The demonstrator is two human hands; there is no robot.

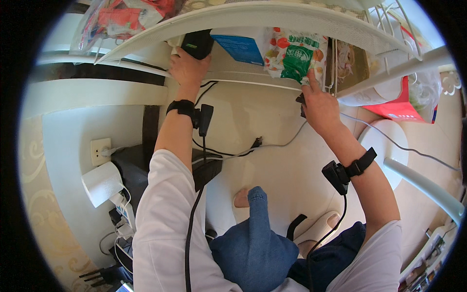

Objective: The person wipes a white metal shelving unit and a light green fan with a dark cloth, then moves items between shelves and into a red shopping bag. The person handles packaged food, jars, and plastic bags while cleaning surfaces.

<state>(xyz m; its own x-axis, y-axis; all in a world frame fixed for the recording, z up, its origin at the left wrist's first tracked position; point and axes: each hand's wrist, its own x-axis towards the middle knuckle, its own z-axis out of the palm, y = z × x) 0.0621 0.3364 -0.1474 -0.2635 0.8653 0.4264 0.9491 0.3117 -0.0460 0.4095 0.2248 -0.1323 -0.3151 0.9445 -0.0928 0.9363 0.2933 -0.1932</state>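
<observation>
My left hand is at a white wire-mesh shelf, its fingers around the edges of a black box-like object with a small green mark. Further right, my right hand has its index finger against a white plastic food bag with green and red print. A small black object shows between the thumb side of that hand and the shelf edge; most of it is hidden by the hand. Between the hands, a blue and white box sits on the shelf.
A grey cable and a black cable with a plug cross below the shelf. Black straps with cabled modules circle both wrists. A round white base with a pale pole stands right. A wall socket and white cylinder are left.
</observation>
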